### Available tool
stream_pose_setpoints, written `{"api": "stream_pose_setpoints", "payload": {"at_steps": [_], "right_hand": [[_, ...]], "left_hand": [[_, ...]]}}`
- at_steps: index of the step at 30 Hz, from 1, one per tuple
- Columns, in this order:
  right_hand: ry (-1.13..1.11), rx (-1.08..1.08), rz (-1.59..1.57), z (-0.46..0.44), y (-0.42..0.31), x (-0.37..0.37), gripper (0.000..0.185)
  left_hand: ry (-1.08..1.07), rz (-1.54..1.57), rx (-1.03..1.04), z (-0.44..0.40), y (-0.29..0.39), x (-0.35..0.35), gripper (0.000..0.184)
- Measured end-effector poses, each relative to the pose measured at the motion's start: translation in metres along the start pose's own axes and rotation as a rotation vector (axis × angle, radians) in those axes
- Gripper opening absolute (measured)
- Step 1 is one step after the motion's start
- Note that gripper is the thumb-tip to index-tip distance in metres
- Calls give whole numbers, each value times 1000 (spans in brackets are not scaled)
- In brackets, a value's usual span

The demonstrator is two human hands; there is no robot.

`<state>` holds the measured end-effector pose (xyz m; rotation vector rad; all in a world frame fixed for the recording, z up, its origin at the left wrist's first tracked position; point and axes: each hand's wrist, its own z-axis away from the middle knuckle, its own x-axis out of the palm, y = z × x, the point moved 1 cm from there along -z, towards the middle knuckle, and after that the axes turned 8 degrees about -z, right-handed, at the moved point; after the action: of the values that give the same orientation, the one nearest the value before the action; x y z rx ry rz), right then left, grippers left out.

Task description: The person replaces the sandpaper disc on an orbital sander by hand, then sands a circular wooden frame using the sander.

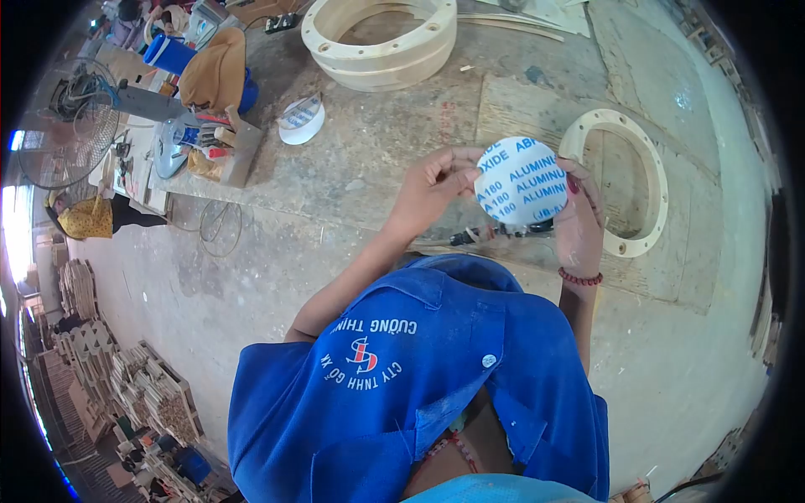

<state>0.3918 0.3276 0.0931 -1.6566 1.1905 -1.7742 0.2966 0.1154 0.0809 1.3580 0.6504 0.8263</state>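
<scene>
A round sanding disc (521,180), its white back printed with blue lettering, is held up in front of my chest. My left hand (438,186) has its fingers closed in a pinch at the disc's left edge. On the opposite edge, my right hand (580,201) grips the disc between thumb and fingers, with a beaded bracelet at the wrist. Below the disc, a dark object (465,238) lies near the table's front edge, mostly covered by the disc and my hand. A pale wooden ring (656,180) with holes lies just beyond my right hand.
A thicker wooden ring (377,71) sits at the back of the worktable (369,138). Left of it are a white round stack (302,121), a box of tools (239,155), a brown cap (216,71) and a fan (71,121). Another person (88,216) is at far left, near stacked wood (151,390).
</scene>
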Motion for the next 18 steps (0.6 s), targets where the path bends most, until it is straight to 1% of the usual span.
{"api": "stream_pose_setpoints", "payload": {"at_steps": [1,2,5,8,14,18], "right_hand": [[1,-9,61,-4,-4,-6,30],[47,34,-21,-8,-5,-14,26],[154,30,-19,-25,-18,-12,26],[72,-34,-47,-45,-23,1,25],[-41,-99,114,-70,-29,-14,30],[-105,-14,168,-74,-19,-38,29]], "left_hand": [[37,-94,53,0,5,5,30],[76,-188,103,0,11,11,30],[269,-484,329,2,35,32,20],[348,-651,429,-2,48,49,21],[383,-556,404,-20,43,61,19],[348,-509,324,-22,33,70,17]]}}
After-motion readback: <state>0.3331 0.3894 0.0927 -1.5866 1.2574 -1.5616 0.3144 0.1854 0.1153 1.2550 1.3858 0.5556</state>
